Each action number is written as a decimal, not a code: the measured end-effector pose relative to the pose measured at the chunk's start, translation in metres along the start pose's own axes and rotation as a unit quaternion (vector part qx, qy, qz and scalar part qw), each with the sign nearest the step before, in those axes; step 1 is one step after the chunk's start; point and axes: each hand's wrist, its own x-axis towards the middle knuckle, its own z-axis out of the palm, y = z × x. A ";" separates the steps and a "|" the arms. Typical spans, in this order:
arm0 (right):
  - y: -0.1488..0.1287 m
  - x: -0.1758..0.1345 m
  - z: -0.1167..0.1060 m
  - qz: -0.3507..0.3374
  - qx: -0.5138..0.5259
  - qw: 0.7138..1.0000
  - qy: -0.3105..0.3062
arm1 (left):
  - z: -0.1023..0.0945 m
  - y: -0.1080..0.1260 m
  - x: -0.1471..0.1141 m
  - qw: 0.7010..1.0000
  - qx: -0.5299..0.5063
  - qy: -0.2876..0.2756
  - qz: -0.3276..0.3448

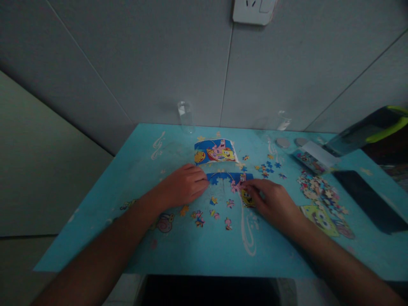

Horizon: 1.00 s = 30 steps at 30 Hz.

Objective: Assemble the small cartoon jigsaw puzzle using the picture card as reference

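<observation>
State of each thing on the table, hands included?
Jigsaw puzzle: partly assembled, open gap in middle
Left hand: at puzzle's left edge, grip unclear
Right hand: at puzzle's right side, grip unclear
Picture card: face up
Jigsaw pieces below puzzle: loose
Right-hand piece pile: loose, heaped
Left clear cylinder: upright

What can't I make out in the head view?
In the head view:
Left hand: the hand itself hides whether it grips anything.
Partly built puzzle: the right hand covers part.
Pile of loose pieces: prints too small and dim.
Wall socket: cut off by the top edge.
</observation>
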 end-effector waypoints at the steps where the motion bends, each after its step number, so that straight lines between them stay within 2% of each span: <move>1: 0.000 0.000 0.000 0.000 0.000 1.000 -0.001 | 0.000 0.000 0.000 1.000 0.000 0.001 0.000; 9: -0.001 -0.001 -0.002 0.023 -0.004 1.000 -0.009 | 0.001 0.000 -0.001 1.000 -0.005 -0.001 -0.002; 23: -0.006 -0.001 -0.004 0.006 -0.003 1.000 0.005 | 0.003 -0.001 -0.002 1.000 -0.007 -0.011 -0.009; 30: -0.004 -0.002 -0.002 0.016 -0.005 1.000 -0.008 | 0.003 0.000 -0.002 1.000 -0.008 -0.010 -0.007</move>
